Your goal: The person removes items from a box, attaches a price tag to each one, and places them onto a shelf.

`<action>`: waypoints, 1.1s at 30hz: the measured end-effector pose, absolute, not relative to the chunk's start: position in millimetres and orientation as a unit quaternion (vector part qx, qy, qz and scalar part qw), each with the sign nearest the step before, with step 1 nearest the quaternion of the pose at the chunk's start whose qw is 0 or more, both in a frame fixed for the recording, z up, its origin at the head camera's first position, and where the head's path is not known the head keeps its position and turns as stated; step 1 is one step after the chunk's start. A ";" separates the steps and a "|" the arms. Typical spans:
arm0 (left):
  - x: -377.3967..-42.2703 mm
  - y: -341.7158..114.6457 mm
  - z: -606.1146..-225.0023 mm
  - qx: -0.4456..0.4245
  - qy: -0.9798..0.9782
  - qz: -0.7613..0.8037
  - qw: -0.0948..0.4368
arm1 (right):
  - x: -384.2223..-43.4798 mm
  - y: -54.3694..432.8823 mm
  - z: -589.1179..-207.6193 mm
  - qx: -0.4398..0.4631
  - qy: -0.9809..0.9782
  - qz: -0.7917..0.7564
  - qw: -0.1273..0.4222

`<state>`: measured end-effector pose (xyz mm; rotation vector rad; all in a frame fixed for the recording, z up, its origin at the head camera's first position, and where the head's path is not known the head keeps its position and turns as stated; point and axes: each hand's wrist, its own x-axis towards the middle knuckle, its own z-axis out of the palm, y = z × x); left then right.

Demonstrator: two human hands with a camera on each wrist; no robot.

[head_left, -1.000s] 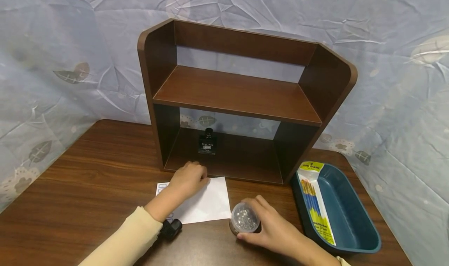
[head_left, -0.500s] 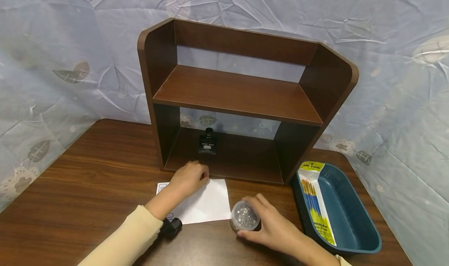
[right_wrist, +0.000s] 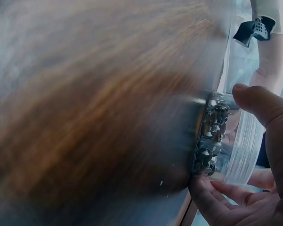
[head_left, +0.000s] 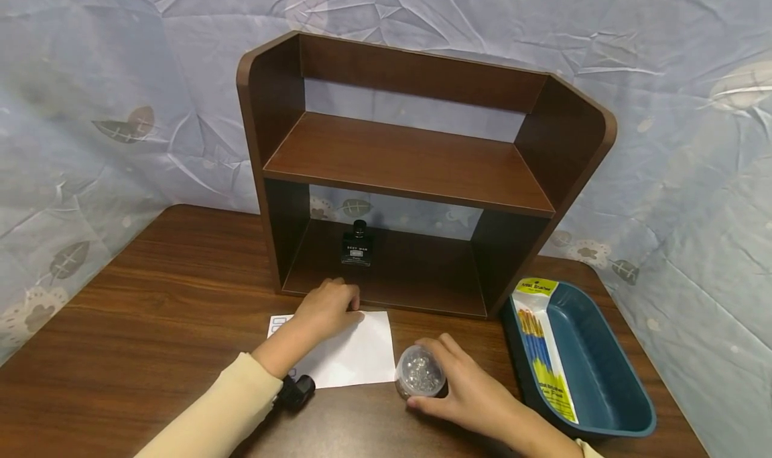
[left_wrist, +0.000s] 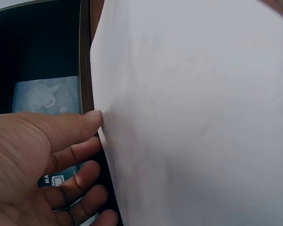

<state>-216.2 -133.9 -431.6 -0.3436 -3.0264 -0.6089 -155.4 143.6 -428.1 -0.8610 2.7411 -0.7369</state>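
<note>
My left hand (head_left: 328, 308) pinches the far edge of a white sheet of paper (head_left: 362, 351) between thumb and index finger; in the left wrist view the other fingers curl loosely beside the paper (left_wrist: 193, 103). Boxes are printed along the sheet's left side, partly hidden by my forearm. With thumb and fingers around it, my right hand (head_left: 461, 391) grips a round clear plastic jar (head_left: 420, 371) that stands on the table by the paper's right corner. Small shiny metal pieces, like thumbtacks, show inside the jar (right_wrist: 217, 136) in the right wrist view. Its lid is translucent.
A brown two-tier shelf (head_left: 410, 159) stands behind my hands. On its lower level is a black perfume bottle (head_left: 357, 245). At right, a teal tray (head_left: 594, 357) holds a packet of artist brushes (head_left: 545, 354). Patterned cloth (head_left: 151, 76) hangs behind the wooden table (head_left: 151, 304).
The paper has slid slightly toward me, with my left hand staying at its far edge. The right hand and jar have barely moved.
</note>
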 end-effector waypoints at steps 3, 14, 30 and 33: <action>-216.4 -133.4 -430.2 -0.106 -0.975 -0.196 0.001 | -155.4 144.2 -427.5 -0.284 0.922 -0.246 0.094; -214.6 -132.4 -429.5 -0.101 -0.975 -0.197 -0.011 | -156.0 143.6 -427.2 -0.279 0.922 -0.248 0.102; -213.0 -139.4 -431.8 -0.142 -0.964 -0.220 0.048 | -153.8 141.5 -430.1 -0.264 0.925 -0.253 0.100; -213.3 -143.2 -429.0 -0.163 -0.956 -0.237 0.052 | -153.7 140.7 -429.3 -0.260 0.926 -0.252 0.105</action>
